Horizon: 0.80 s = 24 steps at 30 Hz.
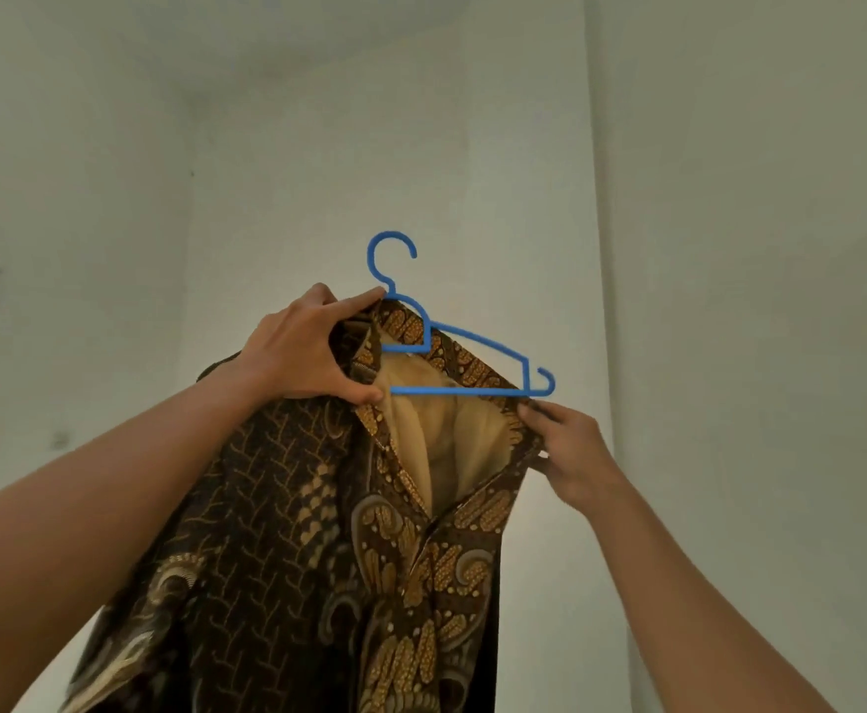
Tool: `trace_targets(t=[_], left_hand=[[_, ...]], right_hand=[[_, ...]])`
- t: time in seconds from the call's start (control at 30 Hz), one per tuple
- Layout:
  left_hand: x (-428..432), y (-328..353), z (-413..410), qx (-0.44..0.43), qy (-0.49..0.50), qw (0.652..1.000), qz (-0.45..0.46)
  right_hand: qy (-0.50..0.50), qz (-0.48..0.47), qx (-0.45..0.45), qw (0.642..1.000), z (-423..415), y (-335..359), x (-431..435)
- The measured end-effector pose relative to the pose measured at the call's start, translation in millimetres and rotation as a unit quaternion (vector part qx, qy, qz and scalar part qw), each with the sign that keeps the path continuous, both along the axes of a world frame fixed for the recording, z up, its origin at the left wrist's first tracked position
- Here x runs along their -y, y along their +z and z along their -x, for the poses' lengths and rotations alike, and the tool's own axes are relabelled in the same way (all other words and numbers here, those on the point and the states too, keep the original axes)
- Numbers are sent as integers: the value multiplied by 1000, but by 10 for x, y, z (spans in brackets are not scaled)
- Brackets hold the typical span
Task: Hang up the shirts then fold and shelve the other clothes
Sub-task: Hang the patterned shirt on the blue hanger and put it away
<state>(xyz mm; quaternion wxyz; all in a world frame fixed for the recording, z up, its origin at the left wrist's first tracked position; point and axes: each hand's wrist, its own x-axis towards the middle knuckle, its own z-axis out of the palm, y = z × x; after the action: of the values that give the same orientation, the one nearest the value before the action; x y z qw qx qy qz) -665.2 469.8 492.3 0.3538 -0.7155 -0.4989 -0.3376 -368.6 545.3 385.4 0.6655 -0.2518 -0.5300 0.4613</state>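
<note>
The collar of a brown batik shirt [277, 506] is being gripped by the left hand [302, 347]. Its shoulder edge is being pinched by the right hand [570, 455] beneath a blue plastic hanger [462, 390]. Both are being held aloft before a white wall [729, 198].

No writing, label, brand or number can be read from where I stand: none on the batik shirt [277, 506], and none on the blue hanger [427, 334].
</note>
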Motion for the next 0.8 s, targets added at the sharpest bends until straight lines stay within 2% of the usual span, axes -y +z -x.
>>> trace_targets(t=[0.1,0.23,0.43,0.5,0.6,0.67,0.7,0.77,0.8], left_hand=[[-59,-123,159,-7,-3,1000,14],[-142,-233,232,-11,-4,1000,22],[-215,-241,224,-54,37,998,20],[-251,-256,202,-48,56,997,23],[-301,-290,120,-26,67,997,11],[-332,-299,50,-13,69,998,-5],[-342,-299,17,-1,63,998,-10],[-362,-301,-23,21,44,999,-5],[-372,-305,-34,30,36,999,1]], right_hand=[[58,20,0,998,-166,84,-53],[54,23,20,998,-240,178,-81],[-85,27,78,993,-208,328,-129],[-140,-20,108,984,-135,381,-93],[-166,-112,154,968,73,437,31],[-174,-170,224,944,260,429,132],[-173,-197,297,918,354,413,170],[-153,-230,479,833,502,370,222],[-142,-233,526,805,550,356,232]])
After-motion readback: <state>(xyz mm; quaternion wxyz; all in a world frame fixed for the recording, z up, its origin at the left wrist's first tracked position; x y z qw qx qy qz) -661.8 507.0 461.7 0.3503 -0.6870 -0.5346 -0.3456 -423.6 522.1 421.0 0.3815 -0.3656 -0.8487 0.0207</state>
